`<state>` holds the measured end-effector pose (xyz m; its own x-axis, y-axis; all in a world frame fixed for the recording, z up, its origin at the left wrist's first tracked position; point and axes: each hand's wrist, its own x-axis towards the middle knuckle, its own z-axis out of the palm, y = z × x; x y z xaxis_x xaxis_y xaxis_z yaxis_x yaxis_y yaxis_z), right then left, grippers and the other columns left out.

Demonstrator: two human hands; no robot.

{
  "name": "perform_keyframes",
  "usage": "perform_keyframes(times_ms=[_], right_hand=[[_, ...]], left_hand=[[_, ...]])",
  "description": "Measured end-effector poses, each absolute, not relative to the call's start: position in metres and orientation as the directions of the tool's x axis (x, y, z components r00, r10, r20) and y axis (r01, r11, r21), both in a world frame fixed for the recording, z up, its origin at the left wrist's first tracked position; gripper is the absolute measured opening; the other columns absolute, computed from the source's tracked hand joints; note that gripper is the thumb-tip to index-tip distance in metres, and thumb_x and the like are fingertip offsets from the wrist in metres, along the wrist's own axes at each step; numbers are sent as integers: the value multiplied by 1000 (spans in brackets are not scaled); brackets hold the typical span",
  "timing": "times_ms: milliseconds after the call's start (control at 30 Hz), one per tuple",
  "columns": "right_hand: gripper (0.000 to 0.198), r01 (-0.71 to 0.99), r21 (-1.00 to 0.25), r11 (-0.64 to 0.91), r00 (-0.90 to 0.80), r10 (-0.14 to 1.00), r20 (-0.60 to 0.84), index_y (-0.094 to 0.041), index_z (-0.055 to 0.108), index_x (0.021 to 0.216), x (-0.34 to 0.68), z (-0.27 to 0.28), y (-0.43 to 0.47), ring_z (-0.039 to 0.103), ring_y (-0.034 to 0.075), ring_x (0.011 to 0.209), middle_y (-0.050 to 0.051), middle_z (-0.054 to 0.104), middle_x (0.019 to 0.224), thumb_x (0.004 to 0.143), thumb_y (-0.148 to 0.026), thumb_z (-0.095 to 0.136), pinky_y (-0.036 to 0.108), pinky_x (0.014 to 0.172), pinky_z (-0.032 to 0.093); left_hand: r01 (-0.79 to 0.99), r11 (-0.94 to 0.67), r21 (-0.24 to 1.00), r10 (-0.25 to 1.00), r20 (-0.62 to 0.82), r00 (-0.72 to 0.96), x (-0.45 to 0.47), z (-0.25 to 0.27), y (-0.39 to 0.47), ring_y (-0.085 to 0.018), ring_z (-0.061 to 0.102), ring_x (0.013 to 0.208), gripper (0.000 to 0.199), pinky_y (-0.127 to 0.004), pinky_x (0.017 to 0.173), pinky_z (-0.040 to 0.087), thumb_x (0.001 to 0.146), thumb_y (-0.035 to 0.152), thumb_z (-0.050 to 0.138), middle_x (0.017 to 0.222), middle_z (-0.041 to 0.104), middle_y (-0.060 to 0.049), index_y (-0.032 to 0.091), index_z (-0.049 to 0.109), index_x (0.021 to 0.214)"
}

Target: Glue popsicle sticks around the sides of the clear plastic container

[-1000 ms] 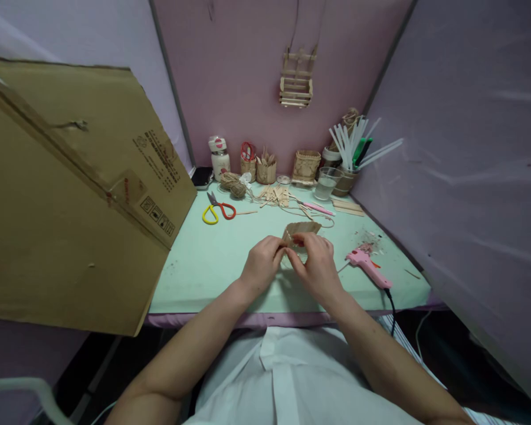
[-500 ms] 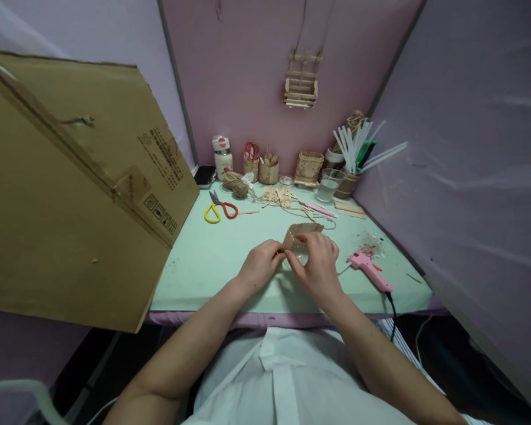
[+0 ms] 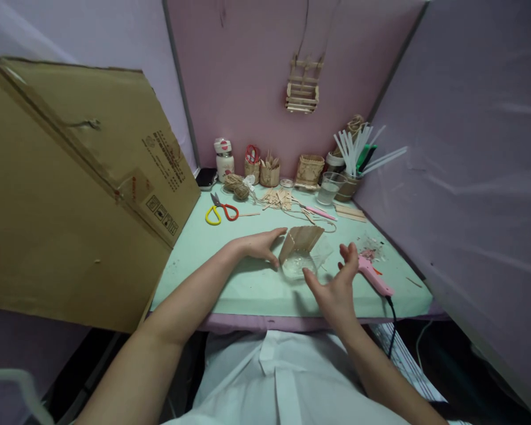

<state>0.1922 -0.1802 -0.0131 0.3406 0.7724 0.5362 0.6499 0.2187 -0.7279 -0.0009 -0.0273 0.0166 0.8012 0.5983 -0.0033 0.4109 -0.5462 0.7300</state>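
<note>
A clear plastic container (image 3: 297, 267) stands on the pale green table cover, with flat wooden craft sticks (image 3: 304, 238) lined up along its far and left sides. Its near and right sides show bare plastic. My left hand (image 3: 263, 245) is open at the container's left, thumb close to the wood; I cannot tell whether it touches. To the right, my right hand (image 3: 336, 289) is open with fingers spread, its thumb near the container's front edge. Just beyond that hand lies a pink glue gun (image 3: 374, 276), its nozzle end hidden behind the fingers.
Yellow-and-red handled scissors (image 3: 221, 211) lie at the left. Loose sticks (image 3: 278, 199), a twine ball (image 3: 236, 186) and a pink-handled tool (image 3: 321, 212) lie farther back. A cup of water (image 3: 330, 188) stands before the glue sticks (image 3: 354, 147). A cardboard sheet (image 3: 92, 195) leans at left.
Both hands have come off the container's front and moved apart, the left leftward, the right rightward and nearer me. The fingers have opened, and the container is now in plain view.
</note>
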Motion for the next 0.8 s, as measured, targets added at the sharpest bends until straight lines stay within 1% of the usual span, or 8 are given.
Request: perform_keyframes(times_ms=[67,133,233,333,533,600,667,800], right_hand=[[108,619,-756,212,344,792,504,-23,2,154,188,-21,-185,31,35,140,19,28,150,75,-46,72,59,110,31],[109,607,-763,222,326,806,494,-23,0,154,185,-27,-187,30,34,140,19,28,150,75,-45,72,59,111,31],[111,590,-776,224,313,822,475,-22,-1,154,182,-31,-185,33,33,139,19,29,149,74,-45,73,57,112,30],[112,571,-789,227,317,825,467,-21,0,154,181,-33,-181,34,32,139,20,29,149,74,-46,73,57,113,29],[112,498,-834,239,318,844,432,-24,1,154,184,-33,-171,32,31,142,19,26,152,73,-46,75,55,112,33],[115,481,-841,248,308,851,426,-24,-1,154,187,-34,-167,31,31,143,19,26,154,72,-46,76,55,113,31],[119,468,-842,268,279,859,428,-24,-4,154,191,-35,-162,28,31,146,20,23,156,70,-47,77,56,115,28],[132,443,-847,292,228,878,422,-21,-11,154,195,-38,-152,15,31,151,23,11,161,65,-50,81,55,119,20]], left_hand=[[327,-540,775,559,40,828,7,9,-24,-34,45,136,109,-45,112,37,48,30,91,148,48,-16,19,38,143],[307,-532,789,561,57,826,12,3,-25,-33,50,131,102,-45,109,40,49,30,90,141,54,-14,19,43,139],[323,-520,791,583,52,811,12,0,-30,-33,54,125,89,-44,105,42,51,26,89,135,59,-13,18,51,130],[333,-515,790,581,36,813,12,2,-33,-31,58,118,79,-41,100,45,52,22,87,128,64,-10,17,55,124],[395,-543,741,608,22,794,15,8,-39,-28,62,109,64,-35,92,48,58,25,85,119,68,-7,18,58,116],[425,-546,722,630,20,776,17,10,-44,-28,63,106,65,-34,88,48,58,29,85,116,68,-7,17,57,116],[446,-553,704,653,34,757,18,11,-49,-28,62,106,71,-35,88,48,57,34,86,117,67,-8,18,55,119],[453,-595,664,656,76,751,19,11,-53,-32,60,109,84,-40,90,48,52,43,88,121,63,-11,17,50,123]])
